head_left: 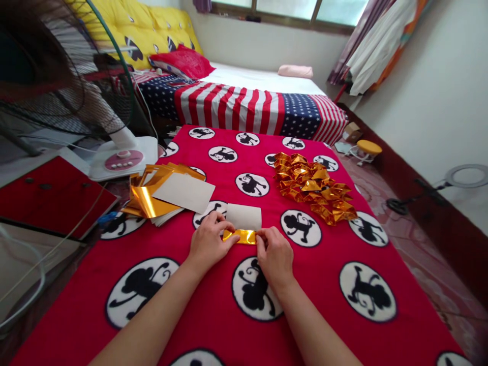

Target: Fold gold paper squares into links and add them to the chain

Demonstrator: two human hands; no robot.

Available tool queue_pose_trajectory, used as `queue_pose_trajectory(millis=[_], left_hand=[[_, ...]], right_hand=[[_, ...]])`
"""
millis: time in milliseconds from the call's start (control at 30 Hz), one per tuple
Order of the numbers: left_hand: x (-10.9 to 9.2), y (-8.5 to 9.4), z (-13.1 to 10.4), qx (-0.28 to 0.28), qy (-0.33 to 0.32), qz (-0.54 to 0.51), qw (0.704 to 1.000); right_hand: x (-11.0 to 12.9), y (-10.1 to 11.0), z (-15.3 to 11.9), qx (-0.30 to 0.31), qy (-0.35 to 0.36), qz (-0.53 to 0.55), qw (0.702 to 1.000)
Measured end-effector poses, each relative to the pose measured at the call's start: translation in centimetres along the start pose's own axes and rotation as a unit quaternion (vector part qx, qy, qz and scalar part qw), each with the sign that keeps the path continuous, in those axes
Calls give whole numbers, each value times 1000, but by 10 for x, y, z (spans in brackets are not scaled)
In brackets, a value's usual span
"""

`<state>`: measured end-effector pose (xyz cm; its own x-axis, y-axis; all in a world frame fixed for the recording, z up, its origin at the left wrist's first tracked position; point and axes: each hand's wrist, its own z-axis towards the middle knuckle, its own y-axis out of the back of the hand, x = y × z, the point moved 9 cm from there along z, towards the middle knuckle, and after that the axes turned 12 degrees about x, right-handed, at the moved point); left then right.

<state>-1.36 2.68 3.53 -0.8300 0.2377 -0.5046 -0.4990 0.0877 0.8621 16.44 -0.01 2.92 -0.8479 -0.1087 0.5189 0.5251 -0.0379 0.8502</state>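
Note:
A sheet of gold foil paper point(244, 216) lies on the red cloth, its pale back facing up and its near edge folded over into a shiny gold strip. My left hand point(211, 239) pinches the left end of that fold, thumb on the gold. At the right end, my right hand point(275, 254) grips the fold between thumb and fingers. To the left lies a loose stack of gold foil sheets point(147, 198), with a pale-backed sheet point(185, 191) on top. Folded gold paper pieces point(305, 183) sit in a heap to the right.
A red cloth with monkey prints point(213, 315) covers the table. An electric fan point(122, 152) stands at the left, beside a dark red panel point(49, 195). Behind the table is a bed point(244, 109). A yellow stool point(369, 147) and a ring light point(467, 175) stand at the right.

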Motion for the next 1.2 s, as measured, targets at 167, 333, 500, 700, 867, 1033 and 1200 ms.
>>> queue_pose_trajectory(millis=[167,333,500,700,867,1033,1200], left_hand=[[-1,-1,0,-1,0,13,1000],[0,-4,1,6,-5,43,999],[2,-5,1,14,-7,48,999],[5,-7,2,12,4,33,999],[1,-6,1,9,-10,27,1000],[2,-5,0,3,-26,7,1000],[3,-6,1,27,-48,-16,998]], right_hand=[[19,10,-6,-31,22,-20,999],[90,-20,-15,48,169,36,984],[106,-54,-10,117,138,43,983],[93,-61,-9,152,111,51,981],[80,-61,-14,177,114,11,978],[59,-51,-22,167,136,-66,974],[43,-44,-26,168,138,-124,968]])
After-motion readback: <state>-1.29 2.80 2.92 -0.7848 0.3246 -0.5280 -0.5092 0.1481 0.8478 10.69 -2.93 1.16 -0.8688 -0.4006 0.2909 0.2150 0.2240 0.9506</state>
